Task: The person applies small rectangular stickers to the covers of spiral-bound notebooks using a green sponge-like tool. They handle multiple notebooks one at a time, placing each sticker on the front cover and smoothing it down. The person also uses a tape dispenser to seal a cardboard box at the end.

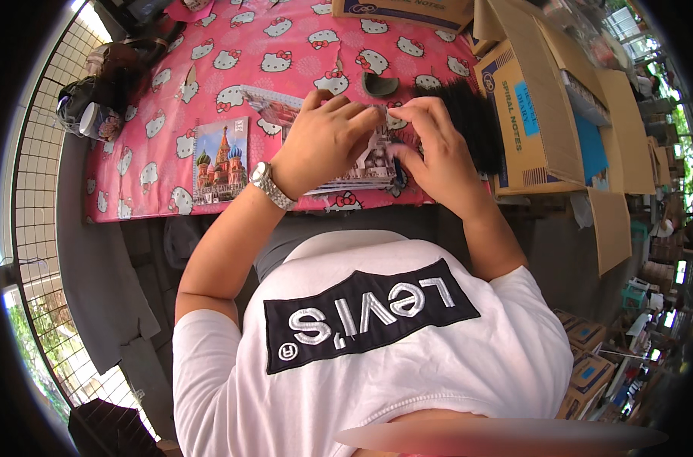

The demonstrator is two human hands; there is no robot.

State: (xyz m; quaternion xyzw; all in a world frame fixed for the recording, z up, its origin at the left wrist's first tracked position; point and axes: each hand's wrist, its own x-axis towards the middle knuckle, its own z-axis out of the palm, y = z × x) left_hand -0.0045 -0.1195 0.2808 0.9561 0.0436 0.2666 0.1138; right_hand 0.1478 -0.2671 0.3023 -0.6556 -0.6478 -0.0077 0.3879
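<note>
Left hand (327, 141): curling over notebooks (377, 158), grip unclear
Right hand (443, 156): holding thumb and forefinger apart
Tabletop (304, 65): supporting notebooks

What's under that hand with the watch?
Notebooks with picture covers, on a pink tablecloth. The left hand hides part of the top cover, so I can't see its whole picture.

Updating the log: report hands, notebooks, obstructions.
Left hand over notebook stack, grip unclear. Right hand at its right side, thumb and forefinger apart. Dark curved piece just beyond.
</note>
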